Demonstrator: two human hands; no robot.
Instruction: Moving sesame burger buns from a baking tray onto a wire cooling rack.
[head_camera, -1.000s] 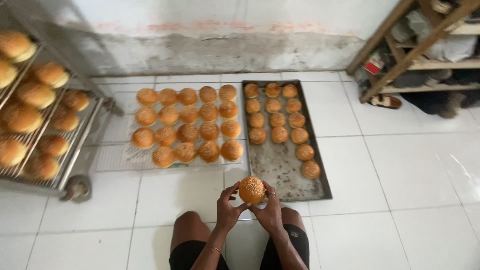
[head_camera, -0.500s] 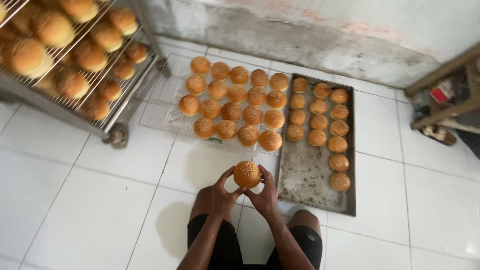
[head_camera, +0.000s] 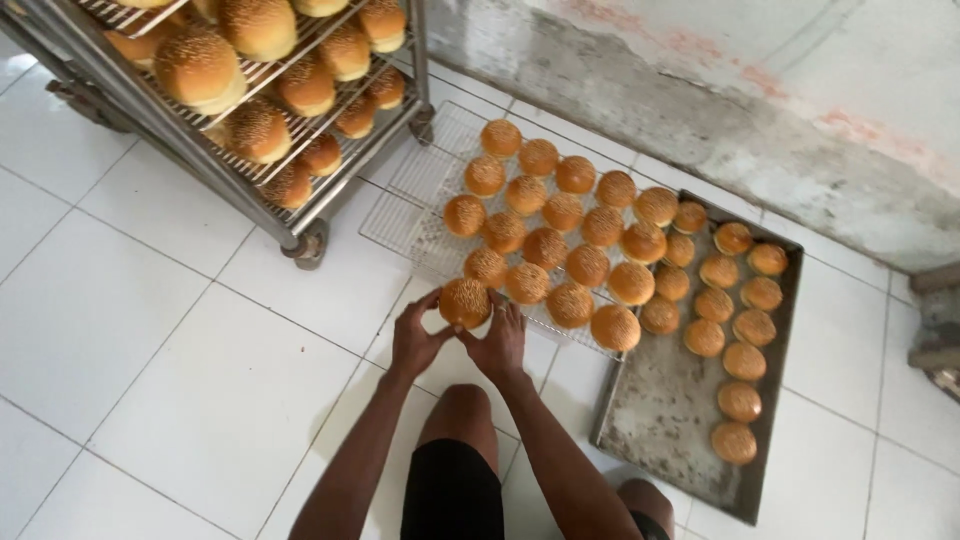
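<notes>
Both hands hold one sesame bun (head_camera: 465, 301) between them. My left hand (head_camera: 418, 336) cups its left side and my right hand (head_camera: 500, 342) its right side. The bun is at the near left corner of a wire cooling rack (head_camera: 412, 195) lying on the floor, beside several rows of browned sesame buns (head_camera: 560, 225). I cannot tell whether the held bun touches the rack. To the right lies a dark metal baking tray (head_camera: 665, 410) with two columns of buns (head_camera: 738, 320) on its far and right parts.
A wheeled metal rack trolley (head_camera: 300, 225) with shelves of sesame buns (head_camera: 255, 130) stands at the upper left. A stained white wall (head_camera: 720, 90) runs behind the tray. My bent knees (head_camera: 460, 410) are below my hands. White floor tiles (head_camera: 170, 360) spread to the left.
The view has swung left and closer, bringing the trolley in. My hands have carried the bun forward and left, from in front of the tray to the wire rack's near corner.
</notes>
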